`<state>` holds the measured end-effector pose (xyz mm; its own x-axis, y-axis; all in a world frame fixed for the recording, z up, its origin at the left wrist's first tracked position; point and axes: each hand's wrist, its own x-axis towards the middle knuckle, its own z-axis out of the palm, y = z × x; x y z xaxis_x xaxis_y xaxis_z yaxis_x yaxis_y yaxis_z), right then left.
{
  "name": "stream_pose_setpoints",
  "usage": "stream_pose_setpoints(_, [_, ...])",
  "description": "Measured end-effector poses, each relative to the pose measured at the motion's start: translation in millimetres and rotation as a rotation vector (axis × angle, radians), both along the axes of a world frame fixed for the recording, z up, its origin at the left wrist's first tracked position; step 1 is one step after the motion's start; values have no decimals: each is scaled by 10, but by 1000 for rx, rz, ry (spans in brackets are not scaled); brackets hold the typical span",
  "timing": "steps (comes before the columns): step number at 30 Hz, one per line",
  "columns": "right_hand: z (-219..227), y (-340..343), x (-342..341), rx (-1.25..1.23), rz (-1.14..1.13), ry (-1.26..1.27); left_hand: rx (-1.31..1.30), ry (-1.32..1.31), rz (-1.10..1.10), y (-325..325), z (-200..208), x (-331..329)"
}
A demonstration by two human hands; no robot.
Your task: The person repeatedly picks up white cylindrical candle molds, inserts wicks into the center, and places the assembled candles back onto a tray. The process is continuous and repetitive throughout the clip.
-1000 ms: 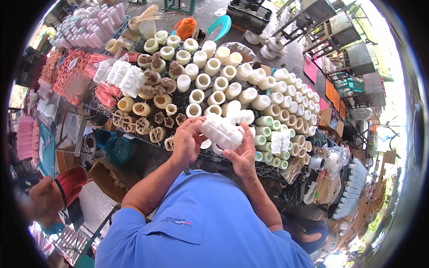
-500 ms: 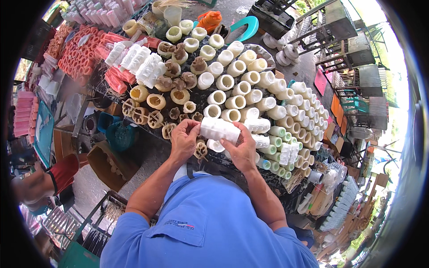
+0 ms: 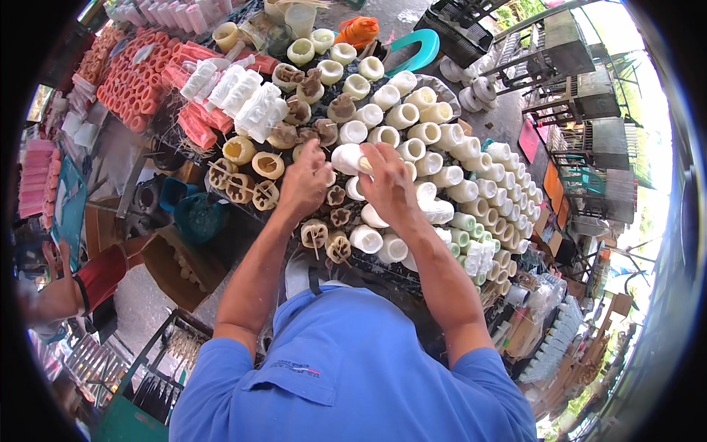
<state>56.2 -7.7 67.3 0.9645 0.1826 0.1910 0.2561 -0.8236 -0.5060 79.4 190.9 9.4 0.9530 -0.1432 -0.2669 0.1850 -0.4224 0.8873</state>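
Note:
My right hand [image 3: 387, 184] reaches over the rows, its fingers closed on a smooth white cylinder [image 3: 346, 158] with a rounded end; its far side is hidden by the fingers. Just left of it, apart from the cylinder, hovers my left hand [image 3: 303, 184], fingers slightly curled, spread and holding nothing. Cream hollow cylinders [image 3: 384, 136] lie packed in rows around and beyond my hands. White pieces [image 3: 438, 212] rest beside my right wrist. Brown-filled cups [image 3: 309, 87] and cups with sticks across their mouths [image 3: 314, 234] sit near my left hand.
White embossed cylinders [image 3: 243, 92] lie on salmon-pink pieces [image 3: 195, 129] at the upper left. Below the table's left edge are a teal bucket [image 3: 200, 217] and a cardboard box [image 3: 180, 269]. Another person's arm [image 3: 55, 298] shows at far left. Metal racks [image 3: 589, 81] stand at right.
The white embossed cylinder is no longer between both hands. My hands have moved up and away from me; my right hand now grips a smooth white cylinder, and my left hand is empty.

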Motion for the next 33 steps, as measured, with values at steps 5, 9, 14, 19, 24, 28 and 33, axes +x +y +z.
stream_pose_setpoints(5, [-620, -58, 301, -112, 98, 33, -155, 55, 123, 427, -27, 169])
stream_pose_setpoints(9, [-1000, -75, 382, -158, 144, 43, -108, 86, 113, 578, -30, 33])
stream_pose_setpoints(14, [-1132, -8, 387, -109, 125, 31, -62, 133, 90, 555, -75, -173])
stream_pose_setpoints(19, [-1108, 45, 387, -339, 80, 43, 7, 0, -5, 494, -144, -175])
stream_pose_setpoints(24, [-1181, 1, 320, -318, 115, -74, 178, -192, -110, 252, -314, 60])
stream_pose_setpoints(28, [-1277, -35, 265, -346, 124, -103, 333, -240, -259, -87, -553, 380])
stream_pose_setpoints(33, [-1296, -63, 225, -248, 94, -139, 332, -203, -320, -299, -744, 619])
